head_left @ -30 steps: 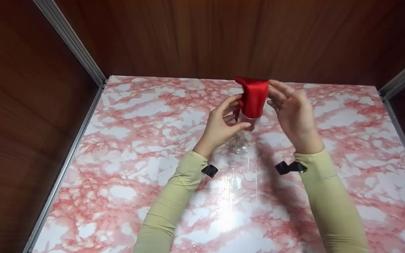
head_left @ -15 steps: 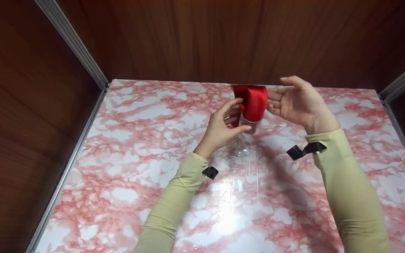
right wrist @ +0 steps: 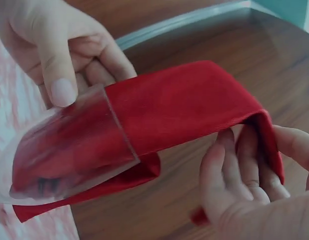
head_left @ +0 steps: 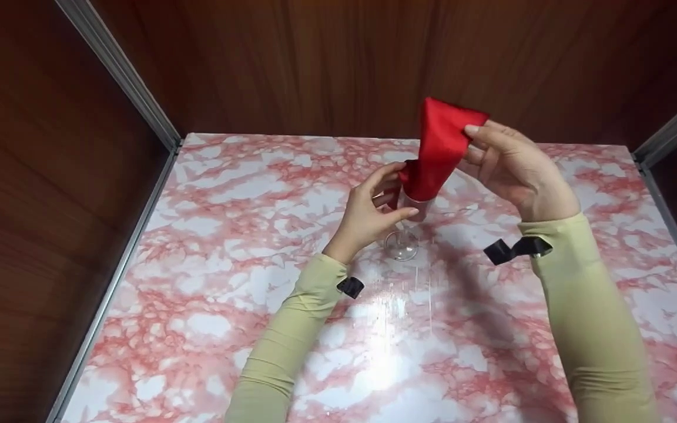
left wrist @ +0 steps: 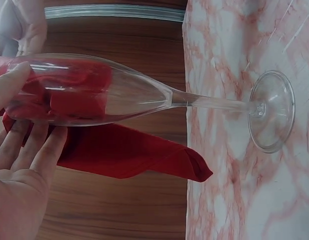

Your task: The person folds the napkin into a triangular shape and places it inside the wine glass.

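Head view gave me the clearest read: my left hand (head_left: pixel 368 214) was curled round the bowl of the wine glass (head_left: pixel 406 226), thumb on the near side and fingers behind it, while the glass stood upright on its foot on the marbled tabletop (head_left: pixel 209 282), a little past the middle. My right hand (head_left: pixel 506 167) pinched the top of the red napkin (head_left: pixel 441 150) between thumb and fingertips, holding it up and tilted to the right above the rim. From the right wrist camera I could see the lower part of the napkin (right wrist: pixel 159 120) already seated inside the glass (right wrist: pixel 69 155), with one flap spilling out over the rim on the underside; the left wrist camera showed that flap (left wrist: pixel 129 155) hanging outside the bowl behind the stem. I judged the insertion done and the shaping unfinished: the upper fold was in my fingers rather than standing on its own, and the loose flap looked untidy. What remained, as far as I could tell, was to set the top and let go with both hands. The tabletop was a glossy pink-and-white marble pattern with a bright glare patch near me, boxed in by dark wood panels (head_left: pixel 344 59) joined with metal corner strips (head_left: pixel 118 64).
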Tool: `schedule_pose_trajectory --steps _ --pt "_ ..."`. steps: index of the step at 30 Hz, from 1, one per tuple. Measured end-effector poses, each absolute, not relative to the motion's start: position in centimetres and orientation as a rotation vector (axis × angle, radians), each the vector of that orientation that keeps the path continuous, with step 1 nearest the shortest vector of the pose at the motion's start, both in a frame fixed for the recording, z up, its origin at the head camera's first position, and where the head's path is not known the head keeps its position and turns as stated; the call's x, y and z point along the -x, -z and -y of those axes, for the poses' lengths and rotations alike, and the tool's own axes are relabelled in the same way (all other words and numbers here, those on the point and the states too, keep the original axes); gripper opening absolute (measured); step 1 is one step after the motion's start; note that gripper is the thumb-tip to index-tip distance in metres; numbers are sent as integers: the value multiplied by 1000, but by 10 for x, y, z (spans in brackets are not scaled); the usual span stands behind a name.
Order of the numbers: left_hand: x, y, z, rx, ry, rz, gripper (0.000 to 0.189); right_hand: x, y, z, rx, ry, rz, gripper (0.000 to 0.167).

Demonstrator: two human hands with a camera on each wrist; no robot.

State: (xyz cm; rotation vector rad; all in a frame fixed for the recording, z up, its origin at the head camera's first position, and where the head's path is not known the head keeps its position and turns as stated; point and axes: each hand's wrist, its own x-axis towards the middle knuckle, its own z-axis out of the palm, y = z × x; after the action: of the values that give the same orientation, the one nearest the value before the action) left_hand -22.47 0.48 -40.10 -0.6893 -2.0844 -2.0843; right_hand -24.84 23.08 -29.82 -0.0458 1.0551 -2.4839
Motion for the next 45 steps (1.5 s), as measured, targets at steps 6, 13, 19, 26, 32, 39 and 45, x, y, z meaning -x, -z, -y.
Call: schedule_pose_trajectory --steps 6,13,19,26,32,39,45 --pt "213 385 -2 705 2095 2070 65 229 295 -232 185 2564 -1157 29" --pt "211 385 -1 769 2080 2021 64 198 301 -231 459 2580 -1363 30" --pt "212 386 -2 783 2065 2010 63 172 313 -228 578 2326 -1934 25" --pt "212 386 -3 765 2091 1998 60 154 345 -232 688 2182 -2150 17" --pt "212 385 -2 762 2068 2011 59 154 373 -238 912 2046 -2179 18" --pt "213 387 -3 731 2112 1991 58 163 388 -245 946 1765 -2386 28" --pt "222 402 -5 720 2084 1997 58 161 376 -236 1005 1692 -2491 26"
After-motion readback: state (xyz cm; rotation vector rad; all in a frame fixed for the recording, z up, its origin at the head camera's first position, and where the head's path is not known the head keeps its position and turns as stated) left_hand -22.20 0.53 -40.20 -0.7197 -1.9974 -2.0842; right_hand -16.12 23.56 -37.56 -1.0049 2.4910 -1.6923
